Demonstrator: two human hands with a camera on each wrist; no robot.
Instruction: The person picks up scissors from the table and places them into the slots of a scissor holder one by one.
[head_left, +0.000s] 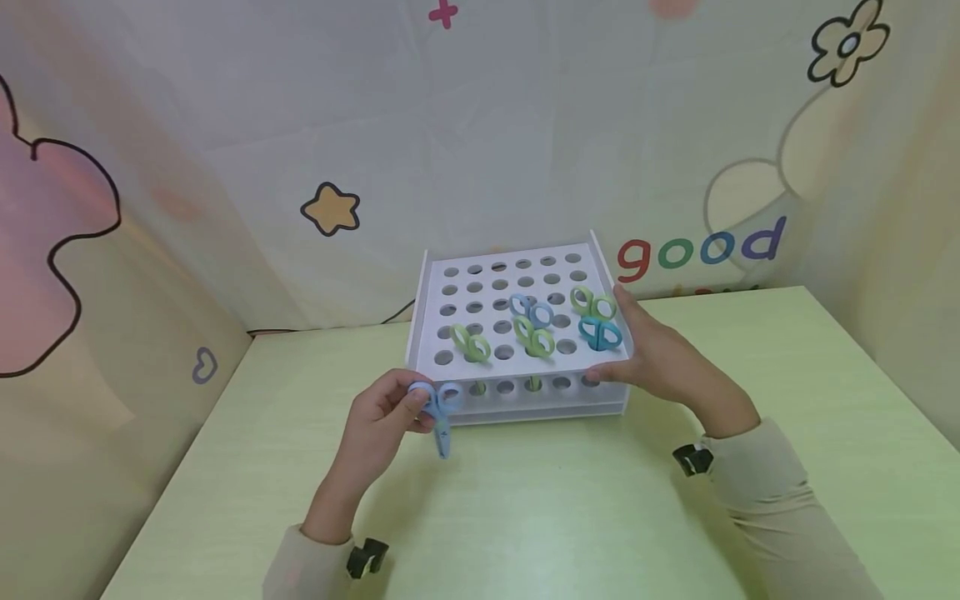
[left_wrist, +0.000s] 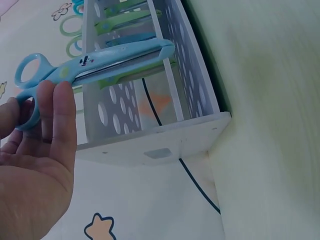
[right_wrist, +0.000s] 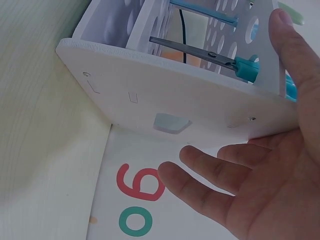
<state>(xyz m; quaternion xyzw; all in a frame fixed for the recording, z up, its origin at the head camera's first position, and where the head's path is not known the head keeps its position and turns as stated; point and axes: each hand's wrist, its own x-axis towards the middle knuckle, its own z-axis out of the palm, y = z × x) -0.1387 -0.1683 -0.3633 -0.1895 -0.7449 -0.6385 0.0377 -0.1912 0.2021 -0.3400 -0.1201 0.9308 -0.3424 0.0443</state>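
Note:
My left hand [head_left: 386, 412] pinches light blue scissors [head_left: 442, 435] by a handle loop, blades pointing down, in front of the white perforated rack [head_left: 498, 369] at its left corner. In the left wrist view, these scissors' blades [left_wrist: 122, 55] are closed. My right hand [head_left: 656, 354] touches the rack's right side, thumb on the front edge, fingers fairly straight along the side panel [right_wrist: 175, 95]. In the rack's holes stand several scissors: front-left green scissors [head_left: 470, 343], middle green scissors [head_left: 534, 340], light blue scissors [head_left: 531, 312], right green scissors [head_left: 592, 304] and teal scissors [head_left: 599, 335].
The rack stands on a pale green table [head_left: 510, 508], close to a printed cloth backdrop [head_left: 495, 150]. A black cable [head_left: 397, 312] runs along the table's back edge behind the rack. Black clips sit at both of the person's cuffs.

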